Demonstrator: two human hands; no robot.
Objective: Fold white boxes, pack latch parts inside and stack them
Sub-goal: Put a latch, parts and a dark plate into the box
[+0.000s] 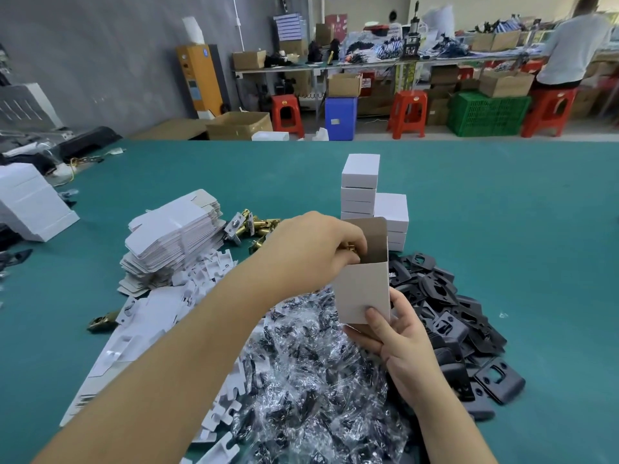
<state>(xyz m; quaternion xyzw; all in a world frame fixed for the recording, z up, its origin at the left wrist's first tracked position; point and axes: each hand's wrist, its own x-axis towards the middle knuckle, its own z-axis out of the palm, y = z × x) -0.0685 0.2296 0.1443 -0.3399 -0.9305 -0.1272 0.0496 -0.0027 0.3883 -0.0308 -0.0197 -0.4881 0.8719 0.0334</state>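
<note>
Right hand (398, 343) grips open white box (363, 289) upright; left hand (311, 246) pinches brass latch part (350, 246) at box mouth.

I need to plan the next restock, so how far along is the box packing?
Done: two stacks of closed white boxes stand on the table. In hand: the right hand holds an open box while the left hand feeds a brass latch part into it. Left: a tall pile of flat box blanks and loose brass latches.
</note>
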